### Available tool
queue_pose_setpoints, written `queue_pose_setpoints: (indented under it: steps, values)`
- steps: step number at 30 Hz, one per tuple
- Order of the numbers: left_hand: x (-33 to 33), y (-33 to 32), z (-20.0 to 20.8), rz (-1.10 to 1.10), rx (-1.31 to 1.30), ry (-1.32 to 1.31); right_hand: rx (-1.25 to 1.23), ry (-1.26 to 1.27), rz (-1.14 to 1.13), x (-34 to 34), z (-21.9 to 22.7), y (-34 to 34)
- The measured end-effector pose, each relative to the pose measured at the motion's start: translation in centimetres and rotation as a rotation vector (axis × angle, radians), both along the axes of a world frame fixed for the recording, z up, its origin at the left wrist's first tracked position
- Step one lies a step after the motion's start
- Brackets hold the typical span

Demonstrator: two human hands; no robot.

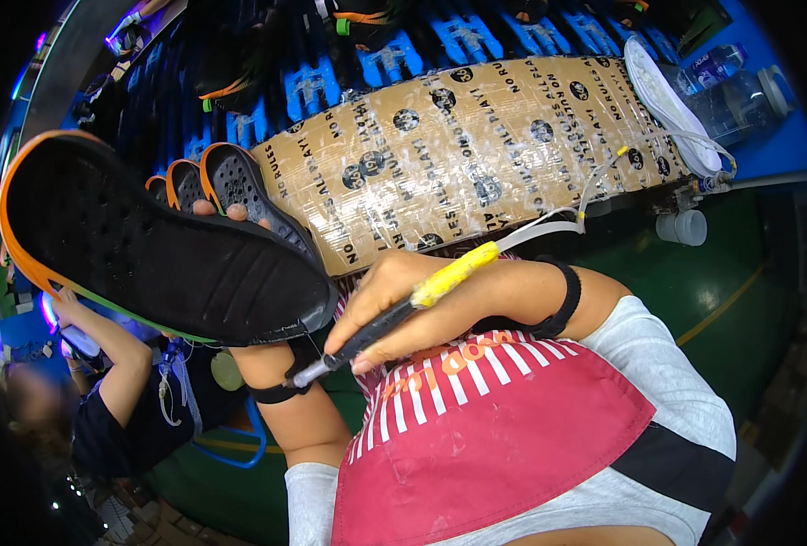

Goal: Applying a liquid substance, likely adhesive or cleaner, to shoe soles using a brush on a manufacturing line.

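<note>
My left hand [232, 213] grips a large black shoe sole [167, 237] with an orange and green rim. The sole is tilted toward me and hides the palm; only fingertips show over its far edge. My right hand [381, 305] is closed around a pen-like tool [453, 276] with a yellow-wrapped rear, a black grip and a pale tip. That tip [303, 375] points down-left, just below the sole's toe end and in front of my left wrist. A thin strand seems to run between toe and tip. From the tool's rear a clear hose [549, 229] leads off right.
Tape-covered printed cardboard [440, 150] lies ahead, with perforated grey-black soles [240, 182] at its left. Blue racks [390, 59] with shoes stand behind. To the right are a white tray [667, 100], plastic bottles [740, 100] and a cup [683, 227]. Another person's arm [112, 346] is at left.
</note>
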State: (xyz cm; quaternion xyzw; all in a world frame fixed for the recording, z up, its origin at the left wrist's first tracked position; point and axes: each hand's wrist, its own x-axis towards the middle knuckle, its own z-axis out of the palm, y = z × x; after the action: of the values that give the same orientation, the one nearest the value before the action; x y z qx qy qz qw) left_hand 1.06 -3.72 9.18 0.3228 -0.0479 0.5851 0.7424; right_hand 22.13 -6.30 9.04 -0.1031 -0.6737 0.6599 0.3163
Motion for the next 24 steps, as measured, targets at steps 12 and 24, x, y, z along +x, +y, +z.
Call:
queue_pose_setpoints:
  steps: [12, 24]
  values:
    - [-0.8, -0.9, 0.7, -0.034, -0.349, 0.207, 0.091, -0.105, 0.048, 1.2, -0.8, 0.4]
    - [1.3, -0.5, 3.4, 0.069, -0.443, 0.567, 0.311, -0.019, 0.068, 1.9, -0.4, 1.0]
